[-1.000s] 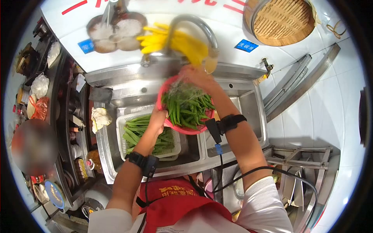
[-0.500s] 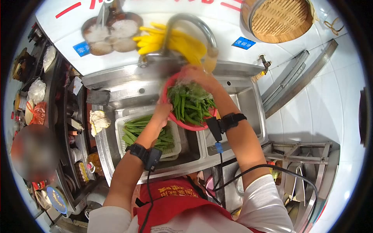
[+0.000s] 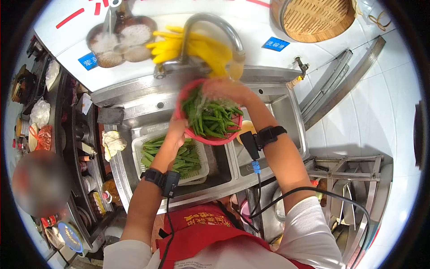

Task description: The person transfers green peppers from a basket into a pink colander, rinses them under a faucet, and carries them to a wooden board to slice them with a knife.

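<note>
My left hand is closed around the left rim of a red plastic basket, held up over the sink. Long green peppers fill the basket, and a splash of water blurs the ones at its far side. Over that far side is my right hand, smeared by motion, so its fingers cannot be made out. The curved metal tap stands just behind the basket. Below and to the left, a white perforated basket with cut green vegetable pieces sits in the left basin.
Yellow rubber gloves hang behind the tap. The steel sink has a divider under the red basket, with a yellowish round item in the right basin. A cloth lies by the left edge. Crowded shelves stand left.
The red basket has shifted slightly left and tilted. The peppers have been turned over and lie differently, more towards the near right side. My right hand stays at the far rim area, still blurred.
</note>
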{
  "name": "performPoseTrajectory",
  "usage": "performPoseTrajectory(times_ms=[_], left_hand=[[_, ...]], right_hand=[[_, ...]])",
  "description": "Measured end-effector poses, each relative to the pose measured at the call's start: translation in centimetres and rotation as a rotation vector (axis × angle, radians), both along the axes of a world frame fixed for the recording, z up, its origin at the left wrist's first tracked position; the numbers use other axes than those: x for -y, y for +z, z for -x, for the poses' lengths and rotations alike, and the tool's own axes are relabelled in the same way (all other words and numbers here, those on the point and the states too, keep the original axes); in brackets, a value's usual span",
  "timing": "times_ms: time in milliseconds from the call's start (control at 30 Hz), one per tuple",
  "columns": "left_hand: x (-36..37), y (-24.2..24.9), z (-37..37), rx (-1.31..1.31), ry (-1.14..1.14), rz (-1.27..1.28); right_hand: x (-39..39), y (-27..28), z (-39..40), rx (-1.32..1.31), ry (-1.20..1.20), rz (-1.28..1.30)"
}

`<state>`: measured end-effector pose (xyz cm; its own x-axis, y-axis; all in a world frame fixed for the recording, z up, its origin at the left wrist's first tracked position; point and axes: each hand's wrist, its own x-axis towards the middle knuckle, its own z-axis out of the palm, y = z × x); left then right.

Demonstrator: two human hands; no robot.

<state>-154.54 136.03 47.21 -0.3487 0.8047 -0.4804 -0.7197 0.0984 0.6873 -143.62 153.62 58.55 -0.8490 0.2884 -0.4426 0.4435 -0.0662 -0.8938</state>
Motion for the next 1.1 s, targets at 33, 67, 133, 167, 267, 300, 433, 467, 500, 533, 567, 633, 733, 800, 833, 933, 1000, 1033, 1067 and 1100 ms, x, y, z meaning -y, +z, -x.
performPoseTrajectory(times_ms=[33, 67, 133, 167, 267, 300, 433, 467, 500, 533, 567, 633, 733, 800, 833, 933, 1000, 1033, 1067, 1100], left_hand=[[0.2, -0.4, 0.2, 0.001, 0.028, -0.030], [0.4, -0.4, 0.3, 0.000, 0.026, -0.032], [1.1, -0.4, 0.6, -0.033, 0.056, 0.008], [1.5, -0.7, 0.8, -0.034, 0.051, 0.005], [2.9, -2.5, 1.1, -0.083, 0.078, -0.064], [3.4, -3.0, 1.2, -0.047, 0.092, -0.066], [5.5, -3.8, 1.8, 0.052, 0.135, -0.068], [5.8, -4.1, 1.9, 0.052, 0.129, -0.067], [6.1, -4.5, 2.0, 0.074, 0.147, -0.070], [6.4, -4.9, 2.1, 0.095, 0.166, -0.072], [6.7, -5.1, 2.2, 0.096, 0.162, -0.069], [6.6, -5.3, 2.7, 0.067, 0.144, -0.038], [5.8, -6.3, 2.7, -0.001, 0.196, -0.030], [5.2, -8.0, 3.0, -0.044, 0.184, -0.060], [5.1, -8.9, 3.0, -0.087, 0.175, -0.087], [4.7, -6.6, 1.8, -0.008, 0.240, -0.067], [5.3, -6.4, 1.0, 0.018, 0.242, -0.080], [5.2, -6.3, 0.9, 0.045, 0.232, -0.040], [5.2, -6.3, 0.9, 0.071, 0.221, 0.000], [5.4, -6.7, 0.9, 0.067, 0.219, 0.002]], right_hand=[[-1.4, -1.3, -0.1, -0.117, -0.195, -0.212], [-1.5, -0.9, 0.1, -0.235, -0.391, -0.424], [-0.6, -0.7, 0.1, -0.130, -0.228, -0.260], [0.1, -0.2, 0.3, -0.024, -0.060, -0.093], [0.6, 0.3, 1.1, 0.154, 0.050, -0.467], [-0.3, -1.1, 1.0, 0.154, 0.046, -0.464], [0.5, -0.9, 1.3, -0.064, -0.162, -0.583], [1.5, 0.2, 1.2, 0.019, 0.005, -0.260], [1.0, -0.4, 1.4, 0.020, 0.000, -0.258], [0.0, -1.5, 1.7, 0.044, -0.100, -0.410], [-0.7, -2.6, 1.9, 0.069, -0.202, -0.561], [-1.7, -4.1, 2.1, 0.103, -0.231, -0.573], [0.8, -1.8, 2.4, 0.167, -0.226, -0.471], [0.6, -2.8, 2.4, 0.201, -0.190, -0.353], [-1.6, -5.5, 2.7, 0.211, -0.272, -0.575], [0.6, -3.6, 2.0, 0.153, -0.290, -0.538], [1.5, -3.8, 1.0, 0.091, -0.225, -0.273], [-0.2, -6.1, 1.1, 0.098, -0.133, -0.746], [-0.5, -6.3, 1.4, 0.100, -0.033, -1.215], [-0.5, -6.6, 1.3, 0.098, -0.036, -1.212]])
